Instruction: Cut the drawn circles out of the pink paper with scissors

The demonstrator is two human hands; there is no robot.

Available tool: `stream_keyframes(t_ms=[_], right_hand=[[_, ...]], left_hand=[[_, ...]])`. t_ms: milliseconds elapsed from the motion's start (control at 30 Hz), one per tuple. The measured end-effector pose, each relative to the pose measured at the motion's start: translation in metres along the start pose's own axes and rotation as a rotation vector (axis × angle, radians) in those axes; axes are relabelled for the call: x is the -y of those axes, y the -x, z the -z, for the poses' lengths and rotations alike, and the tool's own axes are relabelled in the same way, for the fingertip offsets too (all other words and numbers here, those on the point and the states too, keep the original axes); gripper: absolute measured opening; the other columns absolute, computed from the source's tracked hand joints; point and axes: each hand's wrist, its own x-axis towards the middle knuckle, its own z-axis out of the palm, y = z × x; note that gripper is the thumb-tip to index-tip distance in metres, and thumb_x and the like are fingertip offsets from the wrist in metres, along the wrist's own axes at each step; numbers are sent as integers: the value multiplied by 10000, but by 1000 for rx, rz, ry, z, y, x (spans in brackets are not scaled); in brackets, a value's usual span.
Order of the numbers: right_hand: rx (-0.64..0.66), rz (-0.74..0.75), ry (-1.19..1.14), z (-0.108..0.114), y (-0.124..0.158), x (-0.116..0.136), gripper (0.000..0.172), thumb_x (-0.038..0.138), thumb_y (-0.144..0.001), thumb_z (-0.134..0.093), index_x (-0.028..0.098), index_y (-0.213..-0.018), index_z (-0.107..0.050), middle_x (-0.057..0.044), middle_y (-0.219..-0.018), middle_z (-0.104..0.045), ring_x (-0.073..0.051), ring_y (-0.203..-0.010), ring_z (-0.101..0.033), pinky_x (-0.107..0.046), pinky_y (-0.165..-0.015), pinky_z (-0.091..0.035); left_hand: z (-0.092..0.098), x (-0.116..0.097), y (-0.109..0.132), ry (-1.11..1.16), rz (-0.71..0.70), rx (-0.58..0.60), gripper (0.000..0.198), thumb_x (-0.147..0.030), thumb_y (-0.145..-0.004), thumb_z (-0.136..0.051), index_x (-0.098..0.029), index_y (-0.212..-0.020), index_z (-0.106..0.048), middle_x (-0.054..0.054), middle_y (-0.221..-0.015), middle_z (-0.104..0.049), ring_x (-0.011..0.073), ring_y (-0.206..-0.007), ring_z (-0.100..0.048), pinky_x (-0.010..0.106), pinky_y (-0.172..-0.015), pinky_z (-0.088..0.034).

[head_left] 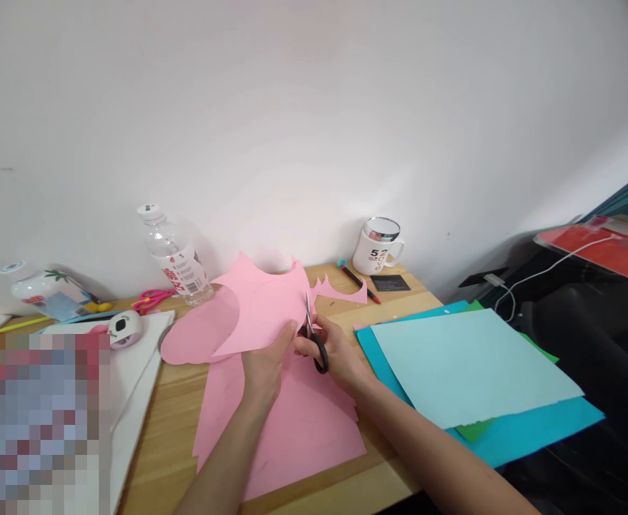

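Pink paper with deep curved bites along its edges (263, 300) is pinched in the left hand (270, 357), thumb on top, above flat pink rectangular sheets (297, 436) on the pale wooden table (177, 422). Fingers curled through the handles, the right hand (338, 350) grips black-handled metal scissors (320, 350), whose blades meet the paper's right edge. A rounded pink paper piece (199, 332) lies to the left, while a jagged pink paper scrap (346, 290) rests near the white lettered mug (373, 250).
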Motion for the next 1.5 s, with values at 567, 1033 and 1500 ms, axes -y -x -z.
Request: stream_keyframes(t_ms=[567,1033,1500], right_hand=[[-26,-43,-7,-1,-1,0,396,301,-575,-757,184,-819,-467,77,-510,-507,-86,-492,-466,-235,-512,-391],[-26,-71,-6,-1,-1,-1,410,331,-590,-745,194,-846,-455,90,-471,-491,-98,-453,-479,-236,-492,-390],[31,-84,45,-5,1,-3,473,356,-552,-776,188,-856,-456,77,-515,-516,-97,-467,-473,-229,-492,-363]], left_hand=[[1,-5,-2,-29,-96,5,437,-213,-561,-724,-118,-977,-629,113,-1001,-671,226,-916,-624,343,-831,-487],[1,-4,-4,17,-61,-13,284,-225,-555,-732,-107,-791,-628,106,-924,-690,212,-871,-643,297,-767,-505],[3,-6,0,-67,-60,34,296,-236,-593,-710,-109,-854,-647,94,-877,-702,214,-789,-657,308,-692,-525]])
